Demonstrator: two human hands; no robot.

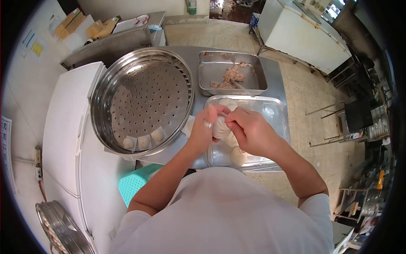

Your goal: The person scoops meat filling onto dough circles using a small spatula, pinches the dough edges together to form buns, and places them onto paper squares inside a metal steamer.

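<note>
A pleated dough bun (220,128) is cupped in my left hand (204,129), its folds facing up. The fingertips of my right hand (250,129) pinch the dough at its top edge. Beneath my hands lies a shallow metal tray (270,111) with round dough pieces (238,156) on it, partly hidden by my hands. Just beyond it, a deeper metal pan (204,70) contains ground filling (232,75) and a utensil with a light handle (244,88). To the left, a large round perforated steamer (148,91) holds 3 small buns (144,142) on paper squares.
The steamer and trays stand on a metal table (277,80). White appliances (67,110) line the left side, and a turquoise plastic stool (134,184) is below the table. Another steamer (63,228) is at lower left. A white chest freezer (302,36) and metal racks (359,122) are on the right.
</note>
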